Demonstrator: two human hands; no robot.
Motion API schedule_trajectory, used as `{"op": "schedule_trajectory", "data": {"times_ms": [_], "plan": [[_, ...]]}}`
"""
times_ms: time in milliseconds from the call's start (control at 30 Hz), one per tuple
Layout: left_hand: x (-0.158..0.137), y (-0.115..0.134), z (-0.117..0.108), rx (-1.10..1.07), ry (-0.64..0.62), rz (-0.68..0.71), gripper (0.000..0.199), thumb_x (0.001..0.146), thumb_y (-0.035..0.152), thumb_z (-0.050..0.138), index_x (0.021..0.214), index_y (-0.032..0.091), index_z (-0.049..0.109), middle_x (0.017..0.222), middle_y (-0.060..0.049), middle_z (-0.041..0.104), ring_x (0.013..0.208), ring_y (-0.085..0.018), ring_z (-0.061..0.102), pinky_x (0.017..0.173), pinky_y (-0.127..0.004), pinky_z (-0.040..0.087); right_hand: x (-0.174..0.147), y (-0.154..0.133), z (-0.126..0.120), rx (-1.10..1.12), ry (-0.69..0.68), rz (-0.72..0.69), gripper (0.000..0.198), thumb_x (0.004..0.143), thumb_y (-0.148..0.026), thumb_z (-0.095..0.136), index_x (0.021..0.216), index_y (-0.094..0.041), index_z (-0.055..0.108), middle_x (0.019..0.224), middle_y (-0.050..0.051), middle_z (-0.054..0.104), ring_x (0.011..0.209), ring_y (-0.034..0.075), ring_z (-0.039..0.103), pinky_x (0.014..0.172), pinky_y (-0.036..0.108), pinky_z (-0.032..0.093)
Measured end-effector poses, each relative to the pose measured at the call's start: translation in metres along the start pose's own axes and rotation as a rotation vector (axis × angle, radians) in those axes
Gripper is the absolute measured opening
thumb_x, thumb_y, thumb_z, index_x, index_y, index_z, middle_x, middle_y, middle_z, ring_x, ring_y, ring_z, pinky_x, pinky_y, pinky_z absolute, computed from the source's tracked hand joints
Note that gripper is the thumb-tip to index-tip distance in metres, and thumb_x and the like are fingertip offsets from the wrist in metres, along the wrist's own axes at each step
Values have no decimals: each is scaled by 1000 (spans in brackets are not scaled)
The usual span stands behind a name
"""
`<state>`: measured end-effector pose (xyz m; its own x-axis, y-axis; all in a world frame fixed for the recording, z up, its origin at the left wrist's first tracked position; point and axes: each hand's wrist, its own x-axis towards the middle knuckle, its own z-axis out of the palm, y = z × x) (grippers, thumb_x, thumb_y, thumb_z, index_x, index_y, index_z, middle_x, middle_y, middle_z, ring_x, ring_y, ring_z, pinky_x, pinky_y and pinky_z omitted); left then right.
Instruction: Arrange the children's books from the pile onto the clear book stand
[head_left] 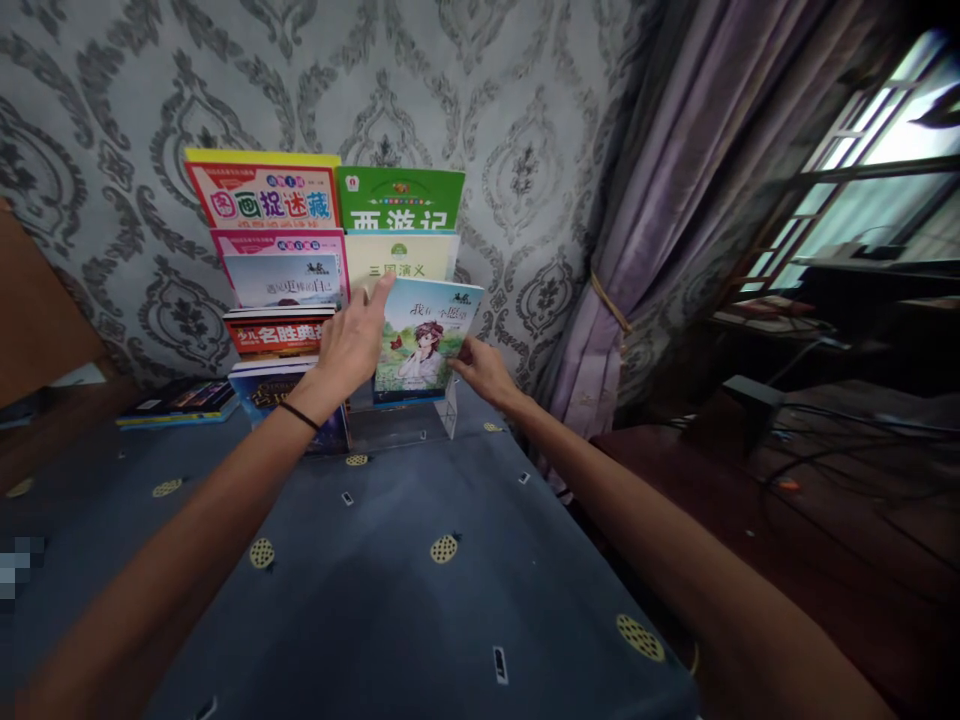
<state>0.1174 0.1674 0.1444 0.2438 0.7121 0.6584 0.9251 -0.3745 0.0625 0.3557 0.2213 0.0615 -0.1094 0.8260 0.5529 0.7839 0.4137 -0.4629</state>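
Between my two hands is a light-blue and green paperback book [409, 360] with a drawn figure on its cover, tilted slightly at the front of a clear tiered book stand [448, 412]. My left hand [356, 335] has its fingers closed at the book's upper left edge. At the lower right edge my right hand [481, 368] pinches the same book. Directly behind it stand a cream book [360, 255] and a green book [401, 195]. Left of these, a column of books includes a red-and-yellow one [259, 190], a red one [277, 338] and a dark blue one [262, 390].
A dark blue cloth with yellow pineapples [375, 580] covers the table. Several books lie flat in a pile [180, 400] at the left, by the patterned wall [510, 170]. A tied purple curtain [600, 330] hangs at the right, with loose black cables [817, 460] beyond it.
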Motion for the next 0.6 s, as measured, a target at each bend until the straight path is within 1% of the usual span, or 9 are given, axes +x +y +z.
{"op": "schedule_trajectory", "data": {"times_ms": [100,233,333,433,600], "plan": [[1,0,-3,28,-12,8,59,94,8,42,151,22,35,126,-17,59,105,-33,63,90,-44,50,0,-1,0,5,1,-5,11,83,-21,62,93,-19,64,87,7,73,80,23,65,71,31,45],[1,-3,-1,35,-12,7,48,93,5,41,139,18,47,122,-17,60,108,-32,61,90,-43,49,-1,-1,3,34,16,-16,14,83,-19,61,97,-19,65,90,8,75,84,25,68,76,33,48],[-1,-7,4,22,-8,6,46,91,3,42,133,18,50,120,-16,61,106,-32,62,89,-43,49,-2,0,7,46,28,2,15,83,-19,62,97,-20,65,87,7,75,84,24,68,76,34,48],[-2,-11,8,-12,1,5,47,89,2,42,132,18,51,121,-16,61,106,-32,62,88,-44,49,-3,1,10,58,42,17,15,82,-17,61,96,-19,65,87,6,74,83,24,68,76,33,48],[-3,-12,10,-60,8,-15,50,88,0,39,133,19,54,123,-16,62,105,-33,63,86,-44,49,-3,1,13,55,66,37,4,81,-18,60,84,-20,63,81,6,72,76,22,65,72,32,46]]}}
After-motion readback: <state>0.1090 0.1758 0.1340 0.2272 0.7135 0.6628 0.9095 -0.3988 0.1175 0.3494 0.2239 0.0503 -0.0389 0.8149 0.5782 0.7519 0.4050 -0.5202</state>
